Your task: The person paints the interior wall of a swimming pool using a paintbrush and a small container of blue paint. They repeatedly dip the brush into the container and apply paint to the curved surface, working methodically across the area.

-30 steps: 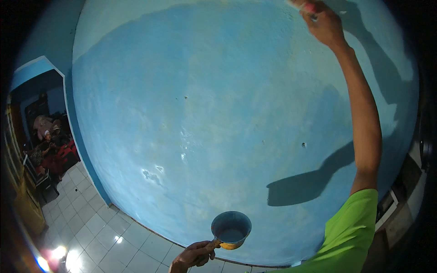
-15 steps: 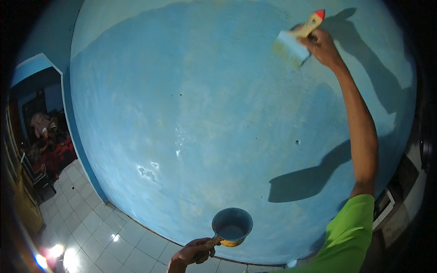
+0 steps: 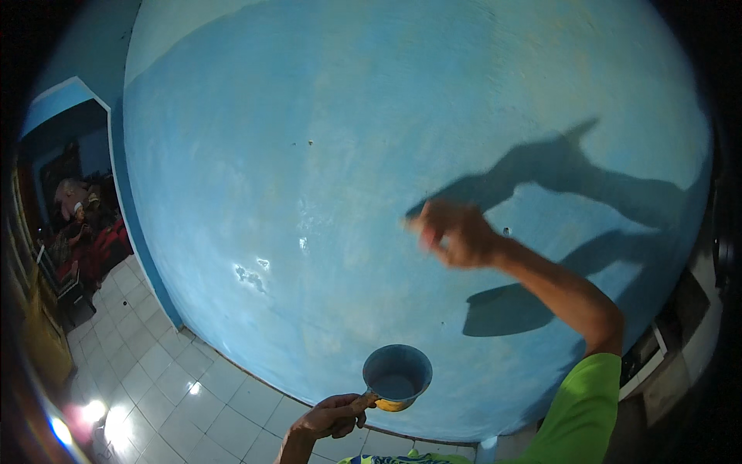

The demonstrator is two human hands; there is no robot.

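My left hand (image 3: 332, 417) is closed around the handle of a dipper (image 3: 397, 363) with a grey-blue inside and a yellowish lower outside. It is held low in front of the wall, and bluish liquid seems to lie in its bottom. My right hand (image 3: 464, 236), smeared by motion, is closed on a paintbrush (image 3: 427, 238). Only the red handle tip and a bit of pale handle show past the fingers; the bristles are hidden. Behind both hands stands the blue wall (image 3: 348, 193), wet and darker over a wide patch, paler at the top and upper right.
To the left a doorway (image 3: 108, 155) opens on a dim room where a person (image 3: 77, 220) sits. Pale floor tiles (image 3: 209, 387) run along the wall's foot, with a bright light (image 3: 93, 410) at lower left. Dark objects and a pale frame (image 3: 657, 356) stand at right.
My right hand has come down and left from the upper wall with the paintbrush, whose bristles have gone from sight. The dipper in my left hand has hardly moved.
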